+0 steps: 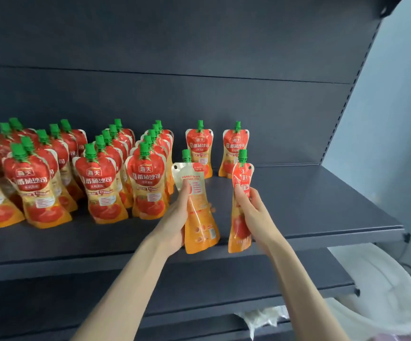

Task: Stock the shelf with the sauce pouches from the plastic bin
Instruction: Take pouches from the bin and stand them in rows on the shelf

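Left hand (175, 219) grips the left pouch (199, 217) mid-body, back panel out; right hand (255, 215) grips the right pouch (242, 178) likewise — both above the shelf (310, 205). Best turn the left one label-forward, then stand each upright just beyond the grip.

Rows of red-and-orange sauce pouches (145, 183), green caps up, stand on the dark shelf (310, 205); 2 lone pouches (235, 146) at the back. Held upright out front: a back-facing pouch (200, 225) (label turned away) and a twisted pouch (240, 227).
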